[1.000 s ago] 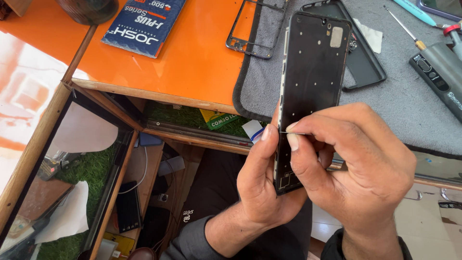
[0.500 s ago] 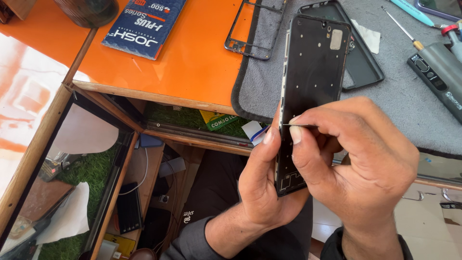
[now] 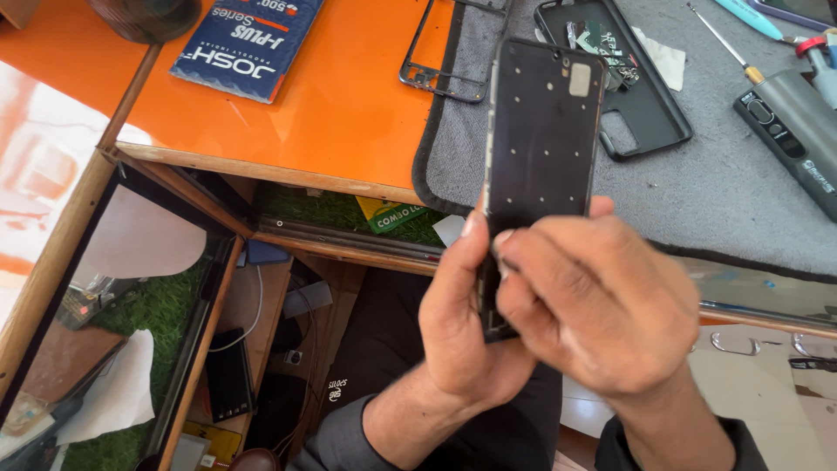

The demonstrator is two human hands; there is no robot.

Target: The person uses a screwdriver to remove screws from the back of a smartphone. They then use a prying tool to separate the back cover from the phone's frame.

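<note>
Both hands on the phone frame [image 3: 542, 131], held upright just above the grey mat [image 3: 697, 201] edge. Left hand [image 3: 462, 323] clamps its lower left side; right hand [image 3: 602, 305] fingertips pinch at that edge, seemingly peeling something tiny. Next needs a steady, fine pull.
</note>
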